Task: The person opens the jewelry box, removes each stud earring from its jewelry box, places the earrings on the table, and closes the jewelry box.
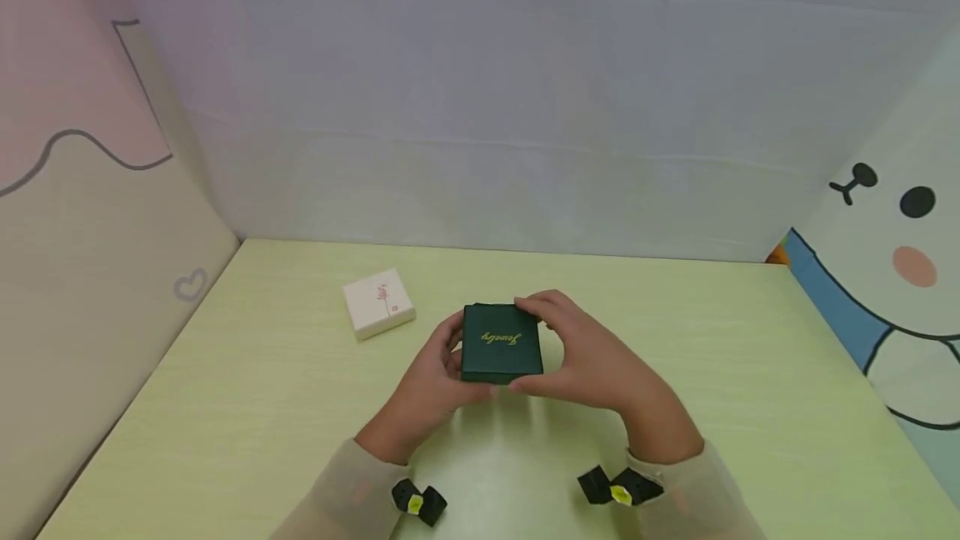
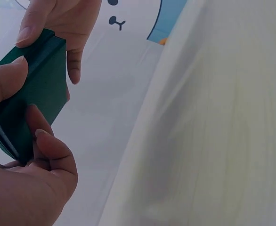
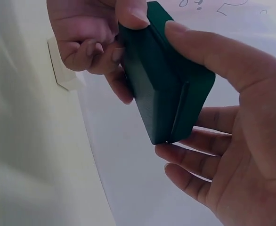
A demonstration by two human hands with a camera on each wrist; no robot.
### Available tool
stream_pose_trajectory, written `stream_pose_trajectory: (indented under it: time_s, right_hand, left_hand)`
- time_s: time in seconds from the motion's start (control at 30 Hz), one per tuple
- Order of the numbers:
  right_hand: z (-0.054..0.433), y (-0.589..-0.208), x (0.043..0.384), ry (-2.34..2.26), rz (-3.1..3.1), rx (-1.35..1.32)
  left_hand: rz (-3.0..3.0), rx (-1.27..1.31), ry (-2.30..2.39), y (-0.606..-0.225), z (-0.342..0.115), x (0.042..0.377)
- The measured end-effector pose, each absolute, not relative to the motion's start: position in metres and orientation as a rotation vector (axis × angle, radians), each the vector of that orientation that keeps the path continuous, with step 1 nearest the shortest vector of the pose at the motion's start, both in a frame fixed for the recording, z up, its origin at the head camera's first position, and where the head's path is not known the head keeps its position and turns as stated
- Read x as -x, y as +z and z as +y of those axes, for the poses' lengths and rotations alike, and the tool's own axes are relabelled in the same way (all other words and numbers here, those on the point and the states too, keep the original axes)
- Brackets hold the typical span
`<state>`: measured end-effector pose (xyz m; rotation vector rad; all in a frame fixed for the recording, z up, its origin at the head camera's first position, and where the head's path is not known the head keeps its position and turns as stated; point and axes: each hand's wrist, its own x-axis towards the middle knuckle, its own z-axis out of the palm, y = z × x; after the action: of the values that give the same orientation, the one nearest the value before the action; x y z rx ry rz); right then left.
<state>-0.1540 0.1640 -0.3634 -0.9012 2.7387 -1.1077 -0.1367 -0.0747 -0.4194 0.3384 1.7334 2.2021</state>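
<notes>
Between both hands is a dark green jewelry box (image 1: 501,343), raised over the table, its gold "Jewelry" lettering upside down in the head view. My left hand (image 1: 438,369) grips its left side, with the thumb along the near edge and fingers curled beneath. From the right, my right hand (image 1: 592,357) holds the box between a thumb at the near edge and fingers at the far corner. A seam between lid and base shows on the box (image 3: 161,80) in the right wrist view. Both thumbs press near that seam. The inside is hidden.
A small white box (image 1: 378,303) with a pink flower print lies on the pale yellow-green table (image 1: 262,382), left of the hands. A white sheet (image 1: 480,107) stands behind the table, and printed panels rise at both sides. Black bands sit at both sleeve cuffs.
</notes>
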Motion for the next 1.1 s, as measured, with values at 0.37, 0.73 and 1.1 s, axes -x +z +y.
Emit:
stream_pose_trajectory:
  time_s: [0.37, 0.73, 1.1]
  right_hand:
    - [0.1585, -0.3654, 0.1575, -1.071, 2.826, 0.995]
    - [0.1567, -0.3675, 0.1569, -1.165, 2.83, 1.03]
    - [0.1556, -0.3695, 0.1562, -1.225, 2.811, 1.039]
  left_hand:
    - [1.76, -0.366, 2.198, -0.4131, -0.0733, 0.1371]
    - [1.715, -0.41, 2.228, -0.4118, -0.0742, 0.1368]
    - [1.755, -0.385, 2.208, -0.4119, -0.0748, 0.1351]
